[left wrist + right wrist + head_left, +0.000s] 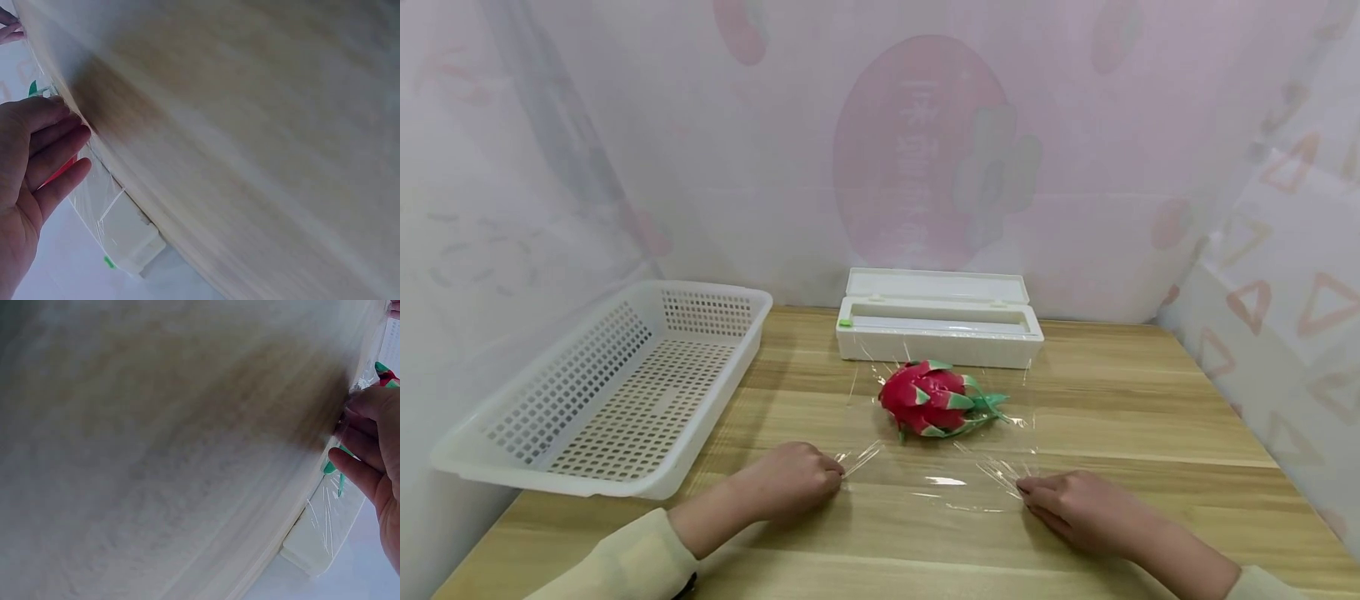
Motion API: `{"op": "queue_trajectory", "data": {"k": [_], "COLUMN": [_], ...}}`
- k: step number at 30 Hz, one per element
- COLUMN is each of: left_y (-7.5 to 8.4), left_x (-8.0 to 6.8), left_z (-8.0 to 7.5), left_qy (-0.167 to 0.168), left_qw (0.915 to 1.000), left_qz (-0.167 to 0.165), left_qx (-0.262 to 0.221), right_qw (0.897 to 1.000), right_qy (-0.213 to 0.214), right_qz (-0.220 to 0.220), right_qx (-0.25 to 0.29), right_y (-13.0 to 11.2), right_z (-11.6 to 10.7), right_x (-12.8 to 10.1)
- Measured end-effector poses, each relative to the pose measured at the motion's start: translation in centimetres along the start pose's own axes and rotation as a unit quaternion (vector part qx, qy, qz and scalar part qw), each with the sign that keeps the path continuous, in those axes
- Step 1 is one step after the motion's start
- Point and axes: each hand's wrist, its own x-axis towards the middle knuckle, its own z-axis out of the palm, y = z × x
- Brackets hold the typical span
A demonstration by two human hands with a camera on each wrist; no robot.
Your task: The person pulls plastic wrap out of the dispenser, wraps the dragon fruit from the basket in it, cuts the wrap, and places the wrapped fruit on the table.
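- Pinching the near left corner of a clear, thin sheet of plastic cling film (940, 479), the person's left hand (793, 481) is resting on the light wooden table (1150, 417) with its fingers curled in around the gathered film.
- The person's right hand (1071, 508) is pinching the near right corner of the same sheet, its fingertips drawn together on the wrinkled film and its knuckles lying low against the tabletop.
- The film is lying flat on the table between the two hands and is running away from the person, towards the back of the table.
- A pink-red dragon fruit with green-tipped scales (936, 400) is lying on its side on the film, beyond the hands and roughly midway between them, well apart from both.
- A long white plastic cling-film dispenser box (936, 333) is standing just behind the fruit with its lid tipped open; the film is appearing to reach up to its front edge.
- A white perforated plastic basket (625, 392) is sitting on the left side of the table, near the left hand but not touching it.
- In the left wrist view the left hand (34, 169) is showing its fingers laid against stretched film at the table's edge; the right wrist view is showing the right hand (375, 437) likewise, both blurred.
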Motion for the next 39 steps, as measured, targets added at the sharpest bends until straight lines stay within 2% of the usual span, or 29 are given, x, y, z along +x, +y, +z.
{"op": "queue_trajectory", "data": {"k": [6, 14, 18, 24, 28, 32, 39], "left_y": [-0.1, -0.3, -0.4, -0.5, -0.5, -0.7, -1.3], "left_x": [-0.1, -0.3, -0.3, -0.3, -0.2, -0.3, -0.2], "left_z": [-0.1, -0.3, -0.2, -0.2, -0.3, -0.5, -0.9], "left_qy": [0.005, 0.012, 0.027, 0.031, 0.036, 0.061, 0.15], "left_qw": [1.0, 0.9999, 0.9996, 0.9995, 0.9993, 0.9979, 0.9872], "left_qz": [0.001, 0.004, 0.006, 0.004, 0.006, 0.013, 0.012], "left_qx": [-0.005, 0.0, -0.005, -0.004, -0.002, 0.015, 0.052], "right_qw": [1.0, 1.0, 1.0, 0.994, 0.992, 0.993, 0.99], "right_qy": [0.009, -0.001, 0.022, 0.087, 0.101, 0.103, 0.127], "right_qz": [0.006, 0.013, 0.004, -0.057, -0.065, -0.05, -0.04], "right_qx": [0.01, 0.027, 0.009, -0.046, -0.045, -0.028, -0.046], "right_y": [0.0, 0.0, 0.0, 0.4, 0.5, 0.5, 0.9], "right_z": [0.2, 0.0, 0.4, 1.4, 1.6, 1.4, 0.5], "right_x": [-0.2, 0.1, 0.3, 0.6, 0.6, 0.4, 0.7]}}
